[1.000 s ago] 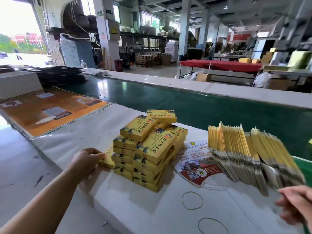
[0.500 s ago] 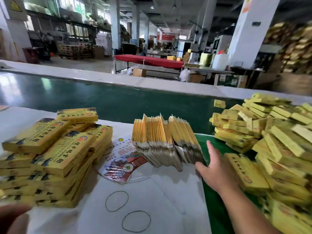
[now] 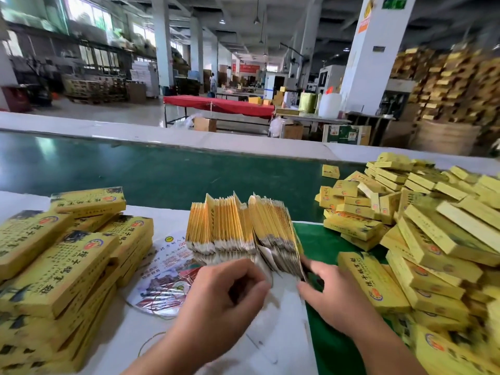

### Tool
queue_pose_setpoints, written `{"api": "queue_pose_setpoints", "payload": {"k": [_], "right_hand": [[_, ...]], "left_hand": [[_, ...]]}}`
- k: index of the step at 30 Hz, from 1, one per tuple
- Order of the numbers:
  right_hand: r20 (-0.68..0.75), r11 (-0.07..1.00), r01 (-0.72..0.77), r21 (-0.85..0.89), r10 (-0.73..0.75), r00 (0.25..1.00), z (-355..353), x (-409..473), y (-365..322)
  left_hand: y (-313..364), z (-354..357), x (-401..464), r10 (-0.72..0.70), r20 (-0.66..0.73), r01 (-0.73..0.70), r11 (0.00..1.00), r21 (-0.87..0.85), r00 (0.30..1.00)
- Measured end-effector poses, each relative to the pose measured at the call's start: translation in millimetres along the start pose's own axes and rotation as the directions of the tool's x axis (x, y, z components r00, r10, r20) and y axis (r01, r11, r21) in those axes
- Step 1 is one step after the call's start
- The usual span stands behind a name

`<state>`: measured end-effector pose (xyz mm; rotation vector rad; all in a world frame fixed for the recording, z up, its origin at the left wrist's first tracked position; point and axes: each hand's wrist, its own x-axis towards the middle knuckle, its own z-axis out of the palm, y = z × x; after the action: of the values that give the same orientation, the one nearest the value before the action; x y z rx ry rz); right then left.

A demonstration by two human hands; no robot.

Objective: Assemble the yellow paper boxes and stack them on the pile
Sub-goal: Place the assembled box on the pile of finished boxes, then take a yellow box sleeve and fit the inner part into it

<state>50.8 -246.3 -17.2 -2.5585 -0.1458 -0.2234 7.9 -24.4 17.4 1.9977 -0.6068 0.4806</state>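
Note:
A fanned bundle of flat yellow box blanks (image 3: 243, 231) stands on edge in the middle of the white bench (image 3: 167, 334). My left hand (image 3: 224, 290) has its fingers curled at the near edges of the blanks. My right hand (image 3: 324, 290) touches the bundle's right near corner, its fingertips blurred. A stack of assembled yellow boxes (image 3: 67, 269) sits at the left. A large loose pile of assembled yellow boxes (image 3: 422, 239) fills the right side.
A round printed paper fan (image 3: 165, 272) lies under the bundle's left side. A green mat (image 3: 332, 336) covers the bench at the right. A green conveyor belt (image 3: 162, 171) runs across behind. Beyond it stands a red-covered table (image 3: 219, 104).
The view swung right from the left stack to the bundle. My left hand left the stack and came to the blanks. My right hand moved in to the bundle's right corner.

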Motion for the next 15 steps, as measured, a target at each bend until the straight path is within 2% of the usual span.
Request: {"api": "queue_pose_setpoints", "payload": {"k": [1,3,7,9,12,13,15], "right_hand": [[-0.021,1.000,0.014,0.008,-0.014,1.000,-1.3,1.1,0.7],[-0.150,0.998,0.042,-0.037,-0.047,0.988,-1.3,4.7,2.8],[-0.446,0.989,0.013,-0.148,-0.078,0.892,0.2,11.3,-1.9],[-0.602,0.990,0.010,-0.138,-0.092,0.793,-5.5,13.1,-2.6],[-0.818,0.985,0.135,-0.106,-0.164,0.551,-21.2,10.8,3.7],[-0.847,0.982,0.178,-0.057,-0.142,0.513,-25.3,7.2,5.2],[-0.858,0.960,0.250,0.127,-0.021,0.513,-31.3,-1.6,4.2]], "left_hand": [[-3.1,4.4,9.0,-0.016,-0.004,0.016,1.000,-0.009,1.000],[-9.3,13.1,18.6,-0.006,0.001,0.006,1.000,-0.001,1.000],[-30.3,23.2,12.8,-0.065,-0.022,0.064,0.997,-0.050,0.998],[-35.5,22.4,8.2,-0.058,-0.036,0.056,0.997,-0.058,0.998],[-38.5,16.6,5.8,-0.074,-0.047,0.070,0.994,-0.079,0.996],[-40.2,16.2,6.2,-0.099,-0.051,0.093,0.990,-0.108,0.994],[-41.5,16.8,7.6,-0.205,-0.020,0.195,0.952,-0.236,0.979]]}}
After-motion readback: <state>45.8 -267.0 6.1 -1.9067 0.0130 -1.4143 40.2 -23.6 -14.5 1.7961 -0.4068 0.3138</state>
